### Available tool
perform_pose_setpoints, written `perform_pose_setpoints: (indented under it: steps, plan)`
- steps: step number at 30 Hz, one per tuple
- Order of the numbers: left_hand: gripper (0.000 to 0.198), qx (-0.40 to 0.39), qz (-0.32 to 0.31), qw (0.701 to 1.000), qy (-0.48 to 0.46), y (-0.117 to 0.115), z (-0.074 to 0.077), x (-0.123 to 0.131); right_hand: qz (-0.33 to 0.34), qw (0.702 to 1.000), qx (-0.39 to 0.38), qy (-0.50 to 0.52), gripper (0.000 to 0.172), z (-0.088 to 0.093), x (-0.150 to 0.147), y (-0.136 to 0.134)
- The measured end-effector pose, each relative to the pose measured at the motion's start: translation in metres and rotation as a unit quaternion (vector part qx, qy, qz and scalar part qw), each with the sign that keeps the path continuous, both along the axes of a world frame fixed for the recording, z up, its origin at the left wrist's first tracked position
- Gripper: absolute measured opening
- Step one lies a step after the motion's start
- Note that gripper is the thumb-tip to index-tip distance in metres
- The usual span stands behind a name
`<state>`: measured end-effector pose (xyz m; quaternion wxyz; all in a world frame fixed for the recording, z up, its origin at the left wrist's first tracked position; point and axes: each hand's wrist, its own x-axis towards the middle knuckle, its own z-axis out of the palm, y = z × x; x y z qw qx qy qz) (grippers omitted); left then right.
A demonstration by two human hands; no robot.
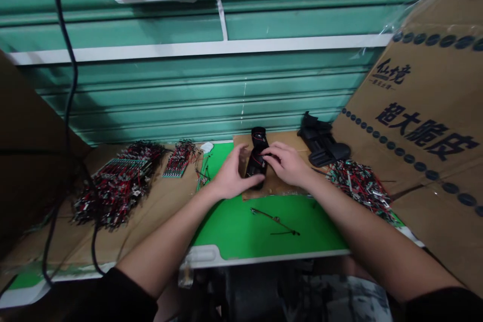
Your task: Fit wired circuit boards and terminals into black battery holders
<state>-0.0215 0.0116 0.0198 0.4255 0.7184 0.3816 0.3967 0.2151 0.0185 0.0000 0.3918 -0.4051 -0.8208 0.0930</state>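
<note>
At the centre of the desk (264, 257), on a brown cardboard sheet (287, 143), a black plastic housing with red wires (257, 161) sits between both hands. Right hand (285, 163): fingers curled over the housing, gripping it. Left hand (234, 175): fingers open, tips touching its lower end. Nearby, a heap of wired metal tabs (358, 186) lies to the right, with black plastic parts (322, 141) beyond — a loose wire lead (275, 221) lies on the green mat (234, 226).

The cardboard box (433, 90) on my right says 超大脆皮 in big black print, with 仙境 above it, plus a tiny line I can't read.
</note>
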Motion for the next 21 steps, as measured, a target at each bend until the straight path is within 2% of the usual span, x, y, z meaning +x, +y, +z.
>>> perform_pose_setpoints:
  steps: [2, 3, 6, 9, 13, 17, 21]
  plan:
    - [0.115, 0.114, -0.034, 0.989, 0.092, 0.0, 0.002, -0.006, -0.001, 1.0, -0.014, -0.013, 0.018, -0.003, -0.001, 0.0]
    - [0.122, 0.141, -0.057, 0.98, 0.128, 0.0, 0.003, -0.008, 0.003, 0.999, -0.022, -0.023, 0.018, -0.005, -0.003, -0.001]
    - [0.128, 0.153, -0.111, 0.964, 0.19, 0.001, 0.004, -0.012, 0.017, 0.998, -0.036, -0.056, 0.022, -0.011, -0.01, -0.004]
    - [0.129, 0.153, -0.125, 0.956, 0.216, 0.004, 0.004, -0.014, 0.016, 0.998, -0.033, -0.05, 0.027, -0.016, -0.013, -0.004]
    - [0.125, 0.151, -0.107, 0.956, 0.228, 0.005, 0.004, -0.016, 0.017, 0.999, -0.031, -0.011, 0.033, -0.015, -0.011, -0.002]
    - [0.113, 0.141, -0.056, 0.96, 0.235, 0.007, 0.003, -0.017, 0.024, 0.999, -0.026, -0.002, 0.036, -0.01, -0.01, -0.004]
    - [0.114, 0.137, 0.004, 0.961, 0.239, 0.014, -0.004, -0.017, -0.018, 1.0, -0.022, -0.001, 0.041, -0.003, -0.008, -0.005]
